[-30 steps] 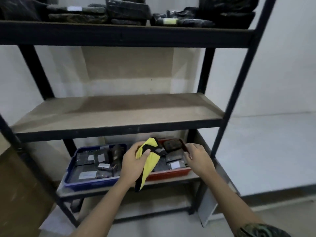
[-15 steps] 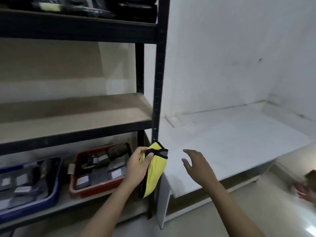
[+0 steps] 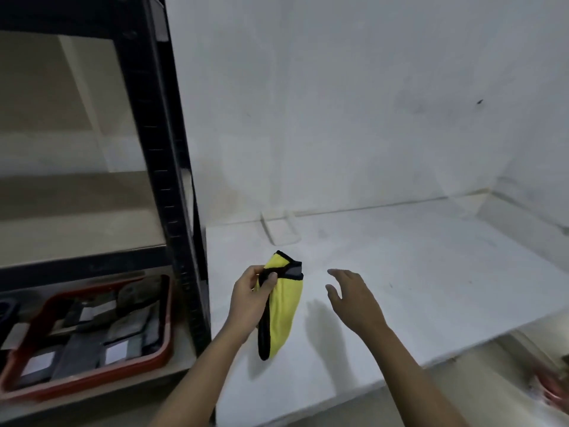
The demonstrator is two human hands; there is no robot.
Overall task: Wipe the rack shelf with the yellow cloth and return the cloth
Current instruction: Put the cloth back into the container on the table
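Observation:
My left hand (image 3: pixel 250 300) pinches the top of a yellow cloth (image 3: pixel 281 309) with black trim, and the cloth hangs folded over the white slab (image 3: pixel 385 272) just right of the rack. My right hand (image 3: pixel 354 298) hovers beside the cloth above the slab, fingers spread and holding nothing. The black metal rack (image 3: pixel 167 186) stands at the left. Its brown middle shelf (image 3: pixel 77 229) is bare.
On the rack's lower shelf sits a red tray (image 3: pixel 92 372) with several dark packets. The white wall (image 3: pixel 338 103) closes the back and right. A red object (image 3: pixel 552 386) lies on the floor at the far right, blurred.
The view has swung right, from the rack to the white slab. My left hand has carried the cloth from in front of the trays out over the slab, and my right hand has followed.

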